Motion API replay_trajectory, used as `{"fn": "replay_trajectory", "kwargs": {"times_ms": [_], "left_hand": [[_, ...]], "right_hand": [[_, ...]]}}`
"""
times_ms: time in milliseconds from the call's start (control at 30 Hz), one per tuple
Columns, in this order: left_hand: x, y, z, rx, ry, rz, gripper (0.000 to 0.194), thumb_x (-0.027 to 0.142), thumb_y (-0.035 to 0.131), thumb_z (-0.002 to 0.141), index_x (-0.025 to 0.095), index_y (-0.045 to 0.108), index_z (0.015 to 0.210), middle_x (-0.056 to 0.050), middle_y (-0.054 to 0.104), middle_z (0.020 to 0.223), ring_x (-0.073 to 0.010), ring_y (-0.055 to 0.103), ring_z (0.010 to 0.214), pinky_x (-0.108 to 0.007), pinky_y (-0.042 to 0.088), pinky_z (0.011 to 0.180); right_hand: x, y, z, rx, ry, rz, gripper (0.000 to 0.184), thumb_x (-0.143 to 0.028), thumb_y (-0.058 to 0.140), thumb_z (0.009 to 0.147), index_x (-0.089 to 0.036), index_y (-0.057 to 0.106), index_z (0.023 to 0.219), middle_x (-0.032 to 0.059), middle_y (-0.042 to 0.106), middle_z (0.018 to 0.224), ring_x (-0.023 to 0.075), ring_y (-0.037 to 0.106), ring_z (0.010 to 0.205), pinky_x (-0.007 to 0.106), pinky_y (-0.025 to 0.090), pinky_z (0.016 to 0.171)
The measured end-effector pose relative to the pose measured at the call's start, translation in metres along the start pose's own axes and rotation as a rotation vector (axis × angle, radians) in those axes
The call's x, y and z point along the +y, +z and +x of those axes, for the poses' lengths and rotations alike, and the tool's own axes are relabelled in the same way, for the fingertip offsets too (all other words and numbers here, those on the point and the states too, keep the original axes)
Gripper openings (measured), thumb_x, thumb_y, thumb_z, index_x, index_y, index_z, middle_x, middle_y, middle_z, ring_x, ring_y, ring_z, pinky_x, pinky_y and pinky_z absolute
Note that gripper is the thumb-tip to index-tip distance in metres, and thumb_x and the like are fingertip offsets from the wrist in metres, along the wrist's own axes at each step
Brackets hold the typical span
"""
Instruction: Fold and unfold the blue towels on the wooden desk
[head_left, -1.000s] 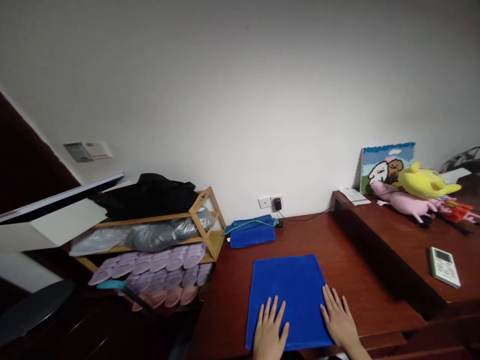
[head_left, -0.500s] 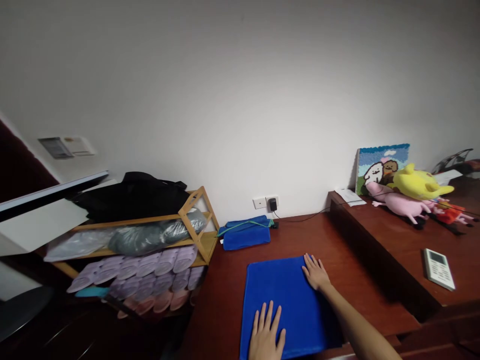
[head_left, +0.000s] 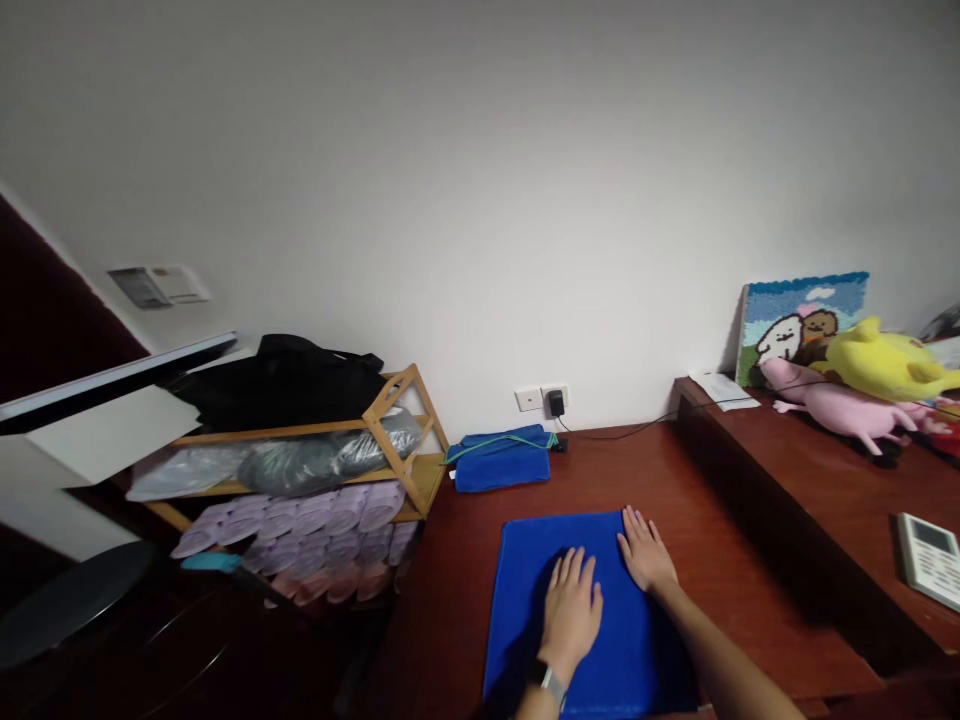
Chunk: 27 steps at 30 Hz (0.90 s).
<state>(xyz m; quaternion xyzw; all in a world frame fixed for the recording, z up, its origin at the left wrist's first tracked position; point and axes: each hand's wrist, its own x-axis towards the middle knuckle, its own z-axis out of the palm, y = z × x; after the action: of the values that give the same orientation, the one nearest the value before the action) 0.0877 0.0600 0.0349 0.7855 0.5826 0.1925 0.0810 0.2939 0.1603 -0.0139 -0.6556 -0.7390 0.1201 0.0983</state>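
Note:
A blue cloth (head_left: pixel 517 560) lies spread flat on the reddish-brown desk (head_left: pixel 450 570). Over its middle is my left hand (head_left: pixel 574 605), fingers stretched forward and a little apart, a watch on the wrist. Whether its palm touches the cloth I cannot tell. At the cloth's far right corner, my right hand (head_left: pixel 646 553) lies flat with its fingers extended, partly over the edge. Neither hand grips anything. Behind the cloth, near the wall, sits a folded blue bag (head_left: pixel 502 468) with a green cord across it.
A wooden rack (head_left: pixel 409 440) at left holds slippers (head_left: pixel 345 510), plastic-wrapped items and a black bag (head_left: pixel 292 385). A charger (head_left: pixel 555 402) is plugged into the wall. On the raised surface at right are plush toys (head_left: pixel 832 405), a dog picture (head_left: pixel 802 325) and a white keypad device (head_left: pixel 934 560).
My right hand has moved from the cloth's right edge up to its far right corner. My left hand has shifted forward and right from the near left part to the middle.

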Motion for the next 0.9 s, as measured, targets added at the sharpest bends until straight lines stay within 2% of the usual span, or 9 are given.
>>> {"fn": "replay_trajectory", "kwargs": {"times_ms": [133, 233, 367, 567, 667, 767, 900], "left_hand": [[0.012, 0.020, 0.063, -0.082, 0.088, -0.044, 0.056, 0.046, 0.032, 0.107, 0.028, 0.045, 0.159, -0.009, 0.044, 0.168, -0.0301, 0.034, 0.157, -0.057, 0.027, 0.130], [-0.003, 0.034, 0.081, -0.132, 0.094, -0.031, 0.057, 0.050, 0.032, 0.107, 0.032, 0.042, 0.160, -0.006, 0.039, 0.170, -0.0296, 0.031, 0.159, -0.057, 0.024, 0.130], [-0.045, 0.032, 0.074, -0.110, 0.030, 0.017, 0.056, 0.051, 0.032, 0.107, 0.037, 0.039, 0.161, -0.003, 0.033, 0.173, -0.0260, 0.027, 0.160, -0.054, 0.021, 0.131], [-0.125, -0.008, 0.056, -0.066, -0.175, 0.155, 0.058, 0.048, 0.036, 0.107, 0.030, 0.040, 0.161, -0.007, 0.036, 0.172, -0.0270, 0.027, 0.160, -0.052, 0.022, 0.130], [-0.157, -0.024, 0.051, -0.060, -0.244, 0.184, 0.062, 0.051, 0.035, 0.107, 0.025, 0.037, 0.163, -0.009, 0.034, 0.172, -0.0257, 0.028, 0.160, -0.048, 0.024, 0.131], [-0.174, -0.029, 0.049, -0.081, -0.248, 0.165, 0.068, 0.055, 0.028, 0.107, 0.019, 0.031, 0.165, -0.010, 0.029, 0.173, -0.0246, 0.027, 0.160, -0.048, 0.022, 0.131], [-0.176, -0.024, 0.050, -0.094, -0.262, 0.142, 0.074, 0.060, 0.022, 0.106, 0.016, 0.029, 0.165, -0.009, 0.024, 0.173, -0.0248, 0.020, 0.162, -0.049, 0.016, 0.133]], "right_hand": [[0.003, 0.003, -0.001, -0.003, -0.017, -0.015, 0.069, -0.041, 0.018, 0.105, -0.010, 0.025, 0.166, 0.0087, 0.022, 0.173, 0.0233, 0.016, 0.161, 0.046, 0.012, 0.132], [0.003, 0.003, -0.001, -0.015, -0.013, -0.035, 0.070, -0.041, 0.015, 0.105, -0.008, 0.022, 0.166, 0.0086, 0.021, 0.173, 0.0225, 0.016, 0.161, 0.045, 0.011, 0.132], [0.001, 0.002, -0.002, -0.001, -0.004, -0.034, 0.071, -0.043, 0.015, 0.105, -0.009, 0.022, 0.166, 0.0083, 0.023, 0.173, 0.0221, 0.018, 0.161, 0.045, 0.013, 0.132], [0.001, 0.003, -0.003, -0.003, -0.001, -0.044, 0.072, -0.045, 0.015, 0.104, -0.009, 0.023, 0.166, 0.0070, 0.022, 0.173, 0.0222, 0.018, 0.161, 0.045, 0.012, 0.132], [0.002, 0.005, -0.003, 0.005, -0.003, -0.031, 0.072, -0.046, 0.016, 0.104, -0.010, 0.023, 0.166, 0.0069, 0.023, 0.172, 0.0224, 0.019, 0.161, 0.046, 0.013, 0.132], [0.003, 0.006, -0.003, 0.008, 0.000, -0.016, 0.072, -0.047, 0.017, 0.105, -0.010, 0.023, 0.166, 0.0072, 0.023, 0.173, 0.0227, 0.018, 0.161, 0.045, 0.012, 0.132], [0.002, 0.004, -0.002, -0.004, 0.006, -0.022, 0.071, -0.046, 0.016, 0.105, -0.011, 0.022, 0.166, 0.0068, 0.022, 0.173, 0.0222, 0.017, 0.161, 0.045, 0.011, 0.132]]}}
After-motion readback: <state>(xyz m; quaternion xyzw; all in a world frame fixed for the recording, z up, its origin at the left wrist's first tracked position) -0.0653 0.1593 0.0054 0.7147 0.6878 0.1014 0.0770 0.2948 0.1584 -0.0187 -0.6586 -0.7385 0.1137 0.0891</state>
